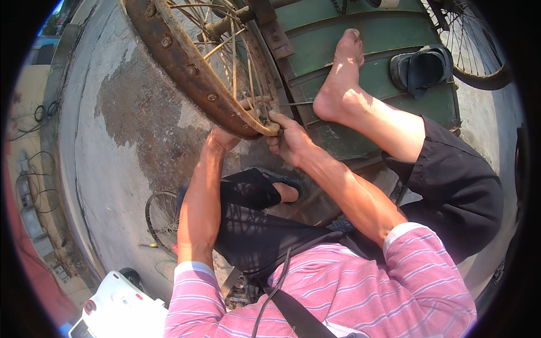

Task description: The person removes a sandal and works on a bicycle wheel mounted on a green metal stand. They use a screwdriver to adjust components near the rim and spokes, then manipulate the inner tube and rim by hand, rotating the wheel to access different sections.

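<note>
A rusty spoked wheel rim (178, 63) rises from the centre toward the top edge, its spokes (234, 62) running to a hub (222, 27). My left hand (225, 137) reaches behind the rim's lower part, its fingers partly hidden, gripping there. My right hand (288, 139) is closed on the rim's inner edge beside the spokes. My bare right foot (340, 87) rests on green ribbed metal panels (315, 56), right of the wheel. My other foot (287, 190), in a sandal, is below my hands.
A dark sandal (422, 70) lies on the panels. A second wheel (483, 79) stands at upper right, another smaller wheel (151, 222) at lower left. A white plastic object (121, 310) is at the bottom left. Cables (39, 127) and power strips (31, 217) lie along the stained concrete's left edge (84, 169).
</note>
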`<state>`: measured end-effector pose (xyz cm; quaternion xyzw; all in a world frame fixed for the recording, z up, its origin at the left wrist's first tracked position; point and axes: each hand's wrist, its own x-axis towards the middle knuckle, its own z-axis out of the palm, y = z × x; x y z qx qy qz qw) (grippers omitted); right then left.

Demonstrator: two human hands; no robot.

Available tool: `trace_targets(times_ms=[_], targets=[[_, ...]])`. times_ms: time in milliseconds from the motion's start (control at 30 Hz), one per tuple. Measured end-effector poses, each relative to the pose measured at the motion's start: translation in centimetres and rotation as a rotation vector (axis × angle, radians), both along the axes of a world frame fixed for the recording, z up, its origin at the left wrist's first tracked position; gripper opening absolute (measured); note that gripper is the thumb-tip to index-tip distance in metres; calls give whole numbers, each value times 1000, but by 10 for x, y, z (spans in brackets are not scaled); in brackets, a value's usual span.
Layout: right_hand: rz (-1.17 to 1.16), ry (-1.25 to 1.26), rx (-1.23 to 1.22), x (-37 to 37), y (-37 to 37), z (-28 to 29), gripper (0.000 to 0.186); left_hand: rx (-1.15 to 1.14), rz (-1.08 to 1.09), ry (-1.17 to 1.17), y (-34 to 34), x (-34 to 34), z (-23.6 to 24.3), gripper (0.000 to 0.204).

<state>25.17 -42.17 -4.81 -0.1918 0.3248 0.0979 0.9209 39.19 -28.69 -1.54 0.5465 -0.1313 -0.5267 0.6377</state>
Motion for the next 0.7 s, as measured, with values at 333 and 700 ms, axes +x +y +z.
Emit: trace_targets(times_ms=[333,700], targets=[[-32,42,-6,3,5,13,29,467,-94,-767,-26,-8,40,37],[-128,42,-90,7,15,-8,40,297,-43,-1093,-30,1,-4,30]])
